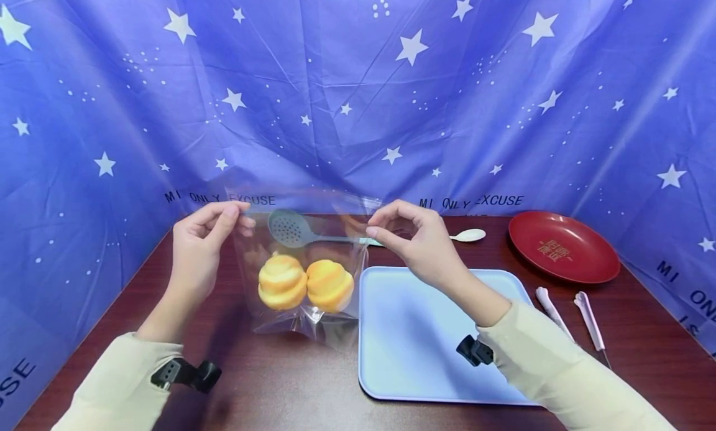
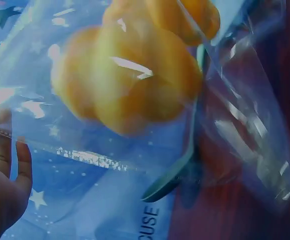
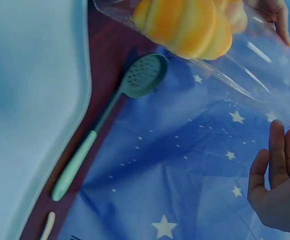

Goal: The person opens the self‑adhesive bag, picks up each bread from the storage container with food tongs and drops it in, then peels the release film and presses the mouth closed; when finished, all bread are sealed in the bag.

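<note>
A clear plastic bag (image 1: pixel 335 331) hangs upright over the table, with two yellow-orange bread rolls (image 1: pixel 282 285) side by side inside it. My left hand (image 1: pixel 200 247) pinches its upper left corner between thumb and fingers. At the upper right edge, my right hand (image 1: pixel 419 241) pinches the bag too. The left wrist view shows a roll (image 2: pixel 130 82) close up through the shiny film. In the right wrist view the rolls (image 3: pixel 184 27) hang at the top, and the fingertips on the bag edge are partly cut off.
Behind the bag lies a green skimmer (image 1: pixel 291 229), partly seen through the film. A blue tray (image 1: pixel 403 381) sits under my right forearm. Farther right are a red plate (image 1: pixel 587 257), a white spoon (image 1: pixel 468 235) and two pale-handled utensils (image 1: pixel 590 322). A starry blue cloth (image 1: pixel 335 76) surrounds the table.
</note>
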{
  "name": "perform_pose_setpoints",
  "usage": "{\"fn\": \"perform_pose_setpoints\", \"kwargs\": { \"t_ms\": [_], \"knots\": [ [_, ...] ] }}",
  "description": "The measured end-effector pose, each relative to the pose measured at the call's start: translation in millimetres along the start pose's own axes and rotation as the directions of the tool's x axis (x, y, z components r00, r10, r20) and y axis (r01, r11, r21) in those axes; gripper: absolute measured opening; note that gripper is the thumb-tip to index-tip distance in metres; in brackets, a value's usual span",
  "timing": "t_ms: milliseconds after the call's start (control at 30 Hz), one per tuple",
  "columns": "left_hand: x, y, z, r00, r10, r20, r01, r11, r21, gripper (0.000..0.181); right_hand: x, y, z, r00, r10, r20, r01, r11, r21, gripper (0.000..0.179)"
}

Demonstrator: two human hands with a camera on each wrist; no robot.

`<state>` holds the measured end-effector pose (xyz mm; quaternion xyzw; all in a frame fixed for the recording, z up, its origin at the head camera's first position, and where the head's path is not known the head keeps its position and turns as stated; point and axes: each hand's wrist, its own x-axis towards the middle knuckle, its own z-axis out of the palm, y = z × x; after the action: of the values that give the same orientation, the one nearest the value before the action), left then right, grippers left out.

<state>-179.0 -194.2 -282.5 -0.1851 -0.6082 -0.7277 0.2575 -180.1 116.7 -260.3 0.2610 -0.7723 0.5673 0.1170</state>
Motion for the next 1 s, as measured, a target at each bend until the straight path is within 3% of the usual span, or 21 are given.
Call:
{"fn": "perform_pose_setpoints", "kwargs": {
  "t_ms": [167,300,467,567,667,767,867,1000],
  "knots": [
    [-7.7,-10.8,1.9,1.000,-0.031,-0.003,0.031,0.999,0.009,0.018,-2.7,11.6,11.1,0.999,-0.028,0.025,0.029,0.999,-0.036,0.017],
    [-11.8,-17.7,5.4,0.998,-0.059,-0.018,0.059,0.998,0.008,0.018,-4.7,18.0,17.8,0.998,-0.051,0.024,0.052,0.998,-0.019,0.038],
    [-16.7,-23.9,7.7,0.994,-0.100,-0.050,0.100,0.995,-0.012,0.019,-8.1,25.8,23.5,1.000,-0.003,0.019,0.002,0.999,0.037,0.064],
    [-19.2,-26.0,8.3,0.991,-0.124,-0.058,0.121,0.991,-0.051,0.020,-11.6,32.7,27.5,0.998,0.055,0.042,-0.057,0.997,0.045,0.070],
    [-20.5,-27.1,8.7,0.989,-0.136,-0.058,0.131,0.988,-0.085,0.020,-16.2,39.3,31.8,0.989,0.127,0.079,-0.128,0.992,0.007,0.059],
    [-20.8,-27.3,9.3,0.988,-0.140,-0.059,0.134,0.986,-0.100,0.020,-19.9,45.0,35.7,0.980,0.166,0.110,-0.161,0.985,-0.055,0.034],
    [-20.3,-26.7,10.0,0.989,-0.131,-0.063,0.124,0.987,-0.103,0.020,-21.7,47.8,38.6,0.981,0.158,0.109,-0.150,0.985,-0.080,0.016],
    [-16.1,-21.2,9.4,0.992,-0.090,-0.094,0.080,0.991,-0.109,0.020,-20.7,45.4,37.6,0.989,0.133,0.071,-0.128,0.989,-0.071,0.010]
  ]
}}
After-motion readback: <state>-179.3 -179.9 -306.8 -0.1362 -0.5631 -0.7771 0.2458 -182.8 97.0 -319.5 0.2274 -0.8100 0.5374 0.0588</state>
